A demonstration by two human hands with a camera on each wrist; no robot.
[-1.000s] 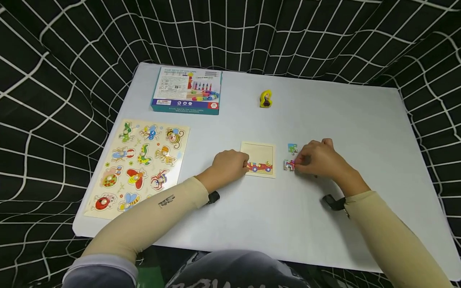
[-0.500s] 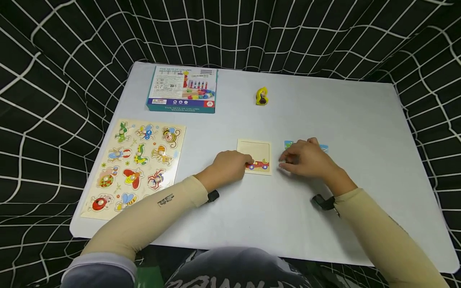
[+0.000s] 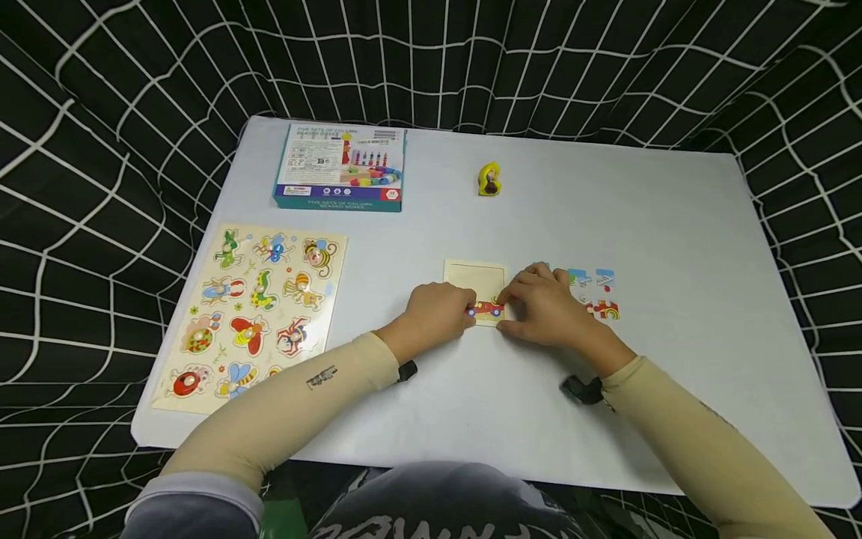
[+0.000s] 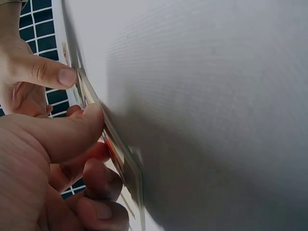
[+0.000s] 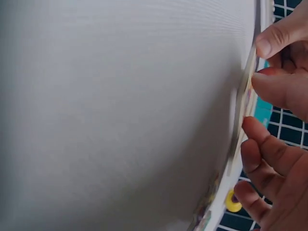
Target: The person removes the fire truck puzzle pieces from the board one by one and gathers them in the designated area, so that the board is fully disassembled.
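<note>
A small square wooden puzzle board [image 3: 474, 273] lies flat on the table, its upper part bare and a red car picture [image 3: 488, 308] along its lower part. At its left side my left hand [image 3: 434, 314] grips the lower edge with thumb and curled index finger. My right hand [image 3: 547, 307] holds the right side, thumb low near the corner and fingertips higher up. The left wrist view shows the thumbs against the board's edge. Right of the board lie loose jigsaw pieces: a blue one [image 3: 604, 278], a red one [image 3: 608, 309] and others partly hidden behind my right hand.
A large insect peg puzzle [image 3: 236, 278] lies on the left of the white table [image 3: 673, 262]. Behind it rests a teal-edged box [image 3: 340, 168]. A small yellow figure [image 3: 489, 180] stands toward the back. Black cloth with white netting [image 3: 431, 67] surrounds the table.
My right hand has moved left from the loose pieces to the board's right side, uncovering several pieces. My left hand stays at the board. The view has shifted slightly.
</note>
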